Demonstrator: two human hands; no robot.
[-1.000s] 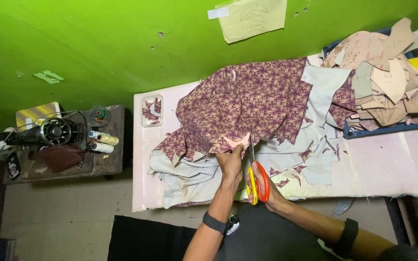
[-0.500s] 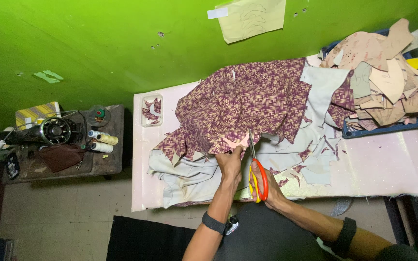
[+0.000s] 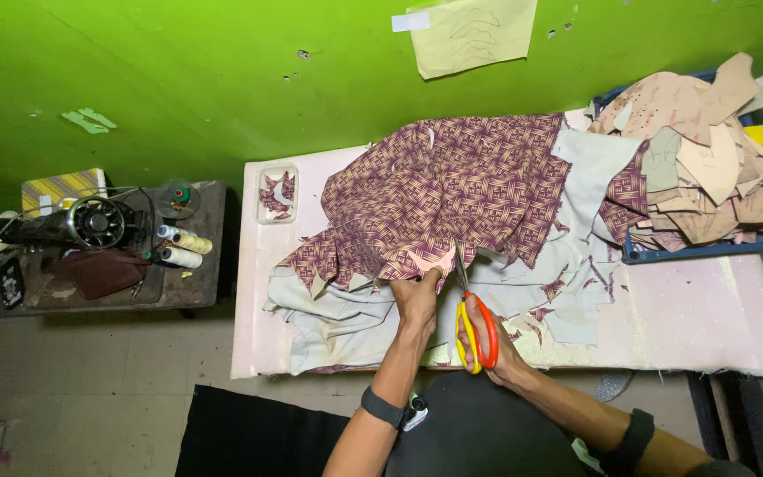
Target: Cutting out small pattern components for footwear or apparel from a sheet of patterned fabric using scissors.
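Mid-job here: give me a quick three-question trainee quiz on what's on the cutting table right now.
1. True or false: the right hand holds the orange-handled scissors.
2. What does the left hand press on?
A. the paper pattern pile
B. the patterned fabric
C. the thread spools
3. Fill in: the sewing machine stands on a small table to the ____ of the cutting table.

Key
1. True
2. B: the patterned fabric
3. left
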